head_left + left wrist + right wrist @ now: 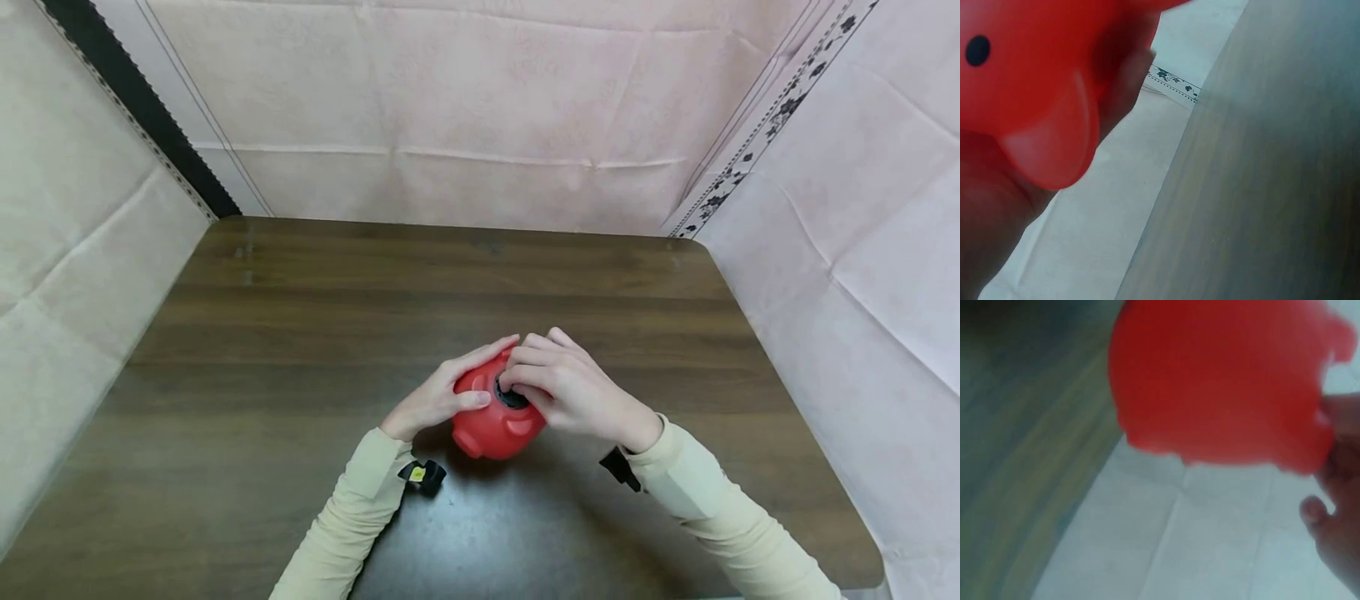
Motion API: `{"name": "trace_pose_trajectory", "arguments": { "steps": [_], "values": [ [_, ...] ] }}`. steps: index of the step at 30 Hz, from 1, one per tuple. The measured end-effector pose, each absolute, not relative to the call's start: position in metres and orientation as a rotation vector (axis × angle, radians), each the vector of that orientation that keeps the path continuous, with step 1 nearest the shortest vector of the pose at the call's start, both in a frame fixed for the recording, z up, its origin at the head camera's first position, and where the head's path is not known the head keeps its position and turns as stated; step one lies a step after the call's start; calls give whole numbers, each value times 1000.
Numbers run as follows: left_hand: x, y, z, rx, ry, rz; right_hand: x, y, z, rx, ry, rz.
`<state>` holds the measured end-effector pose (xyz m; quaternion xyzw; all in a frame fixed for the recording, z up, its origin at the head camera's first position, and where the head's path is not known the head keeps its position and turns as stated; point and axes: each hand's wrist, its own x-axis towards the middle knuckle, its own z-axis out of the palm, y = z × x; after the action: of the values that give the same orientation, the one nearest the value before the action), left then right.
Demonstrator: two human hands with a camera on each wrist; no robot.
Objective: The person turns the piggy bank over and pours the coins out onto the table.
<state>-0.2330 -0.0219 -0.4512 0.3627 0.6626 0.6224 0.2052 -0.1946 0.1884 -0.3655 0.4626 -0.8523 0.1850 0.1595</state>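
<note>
A red, animal-shaped piggy bank [495,433] with short rounded feet is held up over the table, its underside turned towards the head camera. My left hand [435,402] grips it from the left, thumb on the near face and fingers round the far side. A round black stopper [514,401] sits in the underside. The curled fingertips of my right hand [573,387] pinch at this stopper and partly cover it. One black eye [978,50] and an ear [1054,144] of the piggy bank show in the left wrist view. The right wrist view shows its blurred red side [1222,387].
The brown wood-grain table [360,300] reaches out on all sides of the hands. Pale cloth walls [480,100] rise behind it and at both sides. Small black devices [423,477] are worn at both wrists.
</note>
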Motion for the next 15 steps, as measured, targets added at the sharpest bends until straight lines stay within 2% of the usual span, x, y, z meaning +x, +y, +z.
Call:
{"name": "trace_pose_trajectory", "arguments": {
  "steps": [7, 15],
  "values": [
    [-233, -27, -451, 1027, 1745, 1737, -197, 189, -361, 1492, -2392, 564],
    [-233, -27, -452, 1033, 1710, 1722, -194, 191, -360, 1482, -2420, 466]
  ]
}}
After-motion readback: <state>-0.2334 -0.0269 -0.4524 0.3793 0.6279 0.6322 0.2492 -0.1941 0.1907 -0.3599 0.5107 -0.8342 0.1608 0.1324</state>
